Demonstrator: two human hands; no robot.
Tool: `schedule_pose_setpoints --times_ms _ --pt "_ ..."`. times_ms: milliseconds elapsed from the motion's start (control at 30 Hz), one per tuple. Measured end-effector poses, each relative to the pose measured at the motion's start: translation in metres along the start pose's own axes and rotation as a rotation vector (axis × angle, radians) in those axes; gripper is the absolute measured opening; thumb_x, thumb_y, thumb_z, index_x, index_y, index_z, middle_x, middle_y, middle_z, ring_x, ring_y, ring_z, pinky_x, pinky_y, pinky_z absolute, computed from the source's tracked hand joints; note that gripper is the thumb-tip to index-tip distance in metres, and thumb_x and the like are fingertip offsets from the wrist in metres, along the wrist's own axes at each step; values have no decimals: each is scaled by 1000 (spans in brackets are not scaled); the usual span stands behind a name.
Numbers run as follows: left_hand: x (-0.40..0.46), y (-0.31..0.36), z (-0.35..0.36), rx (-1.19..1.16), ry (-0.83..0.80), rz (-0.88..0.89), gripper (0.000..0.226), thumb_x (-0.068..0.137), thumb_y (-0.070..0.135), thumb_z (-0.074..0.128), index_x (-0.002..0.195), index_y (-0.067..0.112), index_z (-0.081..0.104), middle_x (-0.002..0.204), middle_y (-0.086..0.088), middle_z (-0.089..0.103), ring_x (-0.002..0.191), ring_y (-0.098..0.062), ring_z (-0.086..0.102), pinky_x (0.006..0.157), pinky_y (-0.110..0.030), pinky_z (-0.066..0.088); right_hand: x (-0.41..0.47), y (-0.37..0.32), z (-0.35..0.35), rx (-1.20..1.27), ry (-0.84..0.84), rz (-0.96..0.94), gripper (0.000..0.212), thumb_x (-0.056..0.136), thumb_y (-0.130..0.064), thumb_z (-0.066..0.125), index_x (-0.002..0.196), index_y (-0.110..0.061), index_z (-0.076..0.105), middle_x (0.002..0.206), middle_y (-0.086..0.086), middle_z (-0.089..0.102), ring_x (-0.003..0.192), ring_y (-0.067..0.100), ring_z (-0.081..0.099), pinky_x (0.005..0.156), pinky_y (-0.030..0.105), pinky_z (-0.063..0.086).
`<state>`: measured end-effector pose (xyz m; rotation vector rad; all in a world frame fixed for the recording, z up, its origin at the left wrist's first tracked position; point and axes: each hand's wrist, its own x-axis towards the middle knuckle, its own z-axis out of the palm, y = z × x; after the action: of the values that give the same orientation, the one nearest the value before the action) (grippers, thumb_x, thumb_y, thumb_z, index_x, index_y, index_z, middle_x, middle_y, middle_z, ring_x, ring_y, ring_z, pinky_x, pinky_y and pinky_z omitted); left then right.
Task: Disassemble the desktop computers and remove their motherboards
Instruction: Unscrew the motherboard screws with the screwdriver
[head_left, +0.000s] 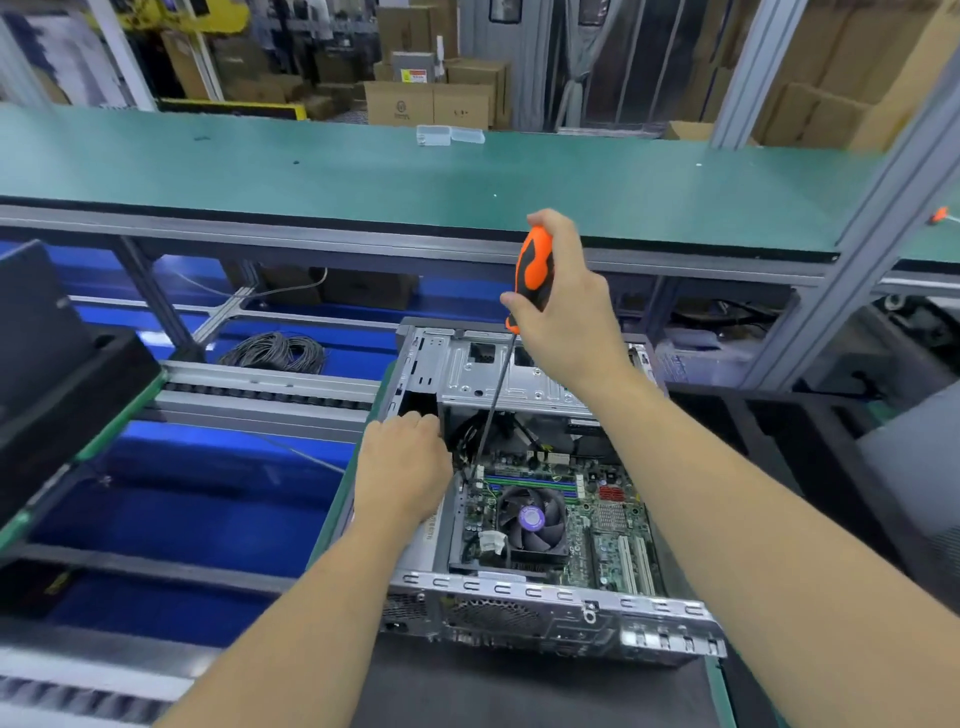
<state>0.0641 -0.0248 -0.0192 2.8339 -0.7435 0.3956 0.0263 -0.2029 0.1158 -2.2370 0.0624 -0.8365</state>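
An open silver metal desktop computer case (519, 519) was seen at 6 o'clock, the green motherboard with a black round fan (561, 519) lying inside. An orange-and-black-handled screwdriver (532, 275) was gripped by the right hand (566, 312), fingers curled around the handle, tip down at the board's 11 o'clock corner. The case's 9 o'clock wall was held by the left hand (402, 467), fingers curled over it.

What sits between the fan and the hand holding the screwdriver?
In the head view, blue memory slots, cables and the metal drive cage lie between fan and right hand.
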Motion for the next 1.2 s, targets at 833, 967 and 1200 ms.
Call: schedule_pose_setpoints --times_ms 833,967,1200 --pt "1 -2 7 -31 -57 -28 25 91 17 39 66 18 40 65 2 49 62 -25 43 70 -39 34 -13 2 36 -51 -28 -81 70 87 -11 72 138 -36 31 92 -2 55 77 25 52 75 35 49" --pt "0 -2 7 -48 -48 -34 25 92 17 39 67 17 44 65 2 50 62 -24 44 72 -39 37 -16 3 40 -63 -33 -106 69 87 -10 72 140 -32 34 88 -6 51 73 21 48 72 32 46" --pt "0 -3 8 -45 -45 -30 25 92 17 39 68 17 46 66 2 51 62 -24 45 72 -39 37 -16 1 42 -70 -36 -122 70 86 -11 73 142 -29 35 88 -6 51 74 21 49 76 39 52"
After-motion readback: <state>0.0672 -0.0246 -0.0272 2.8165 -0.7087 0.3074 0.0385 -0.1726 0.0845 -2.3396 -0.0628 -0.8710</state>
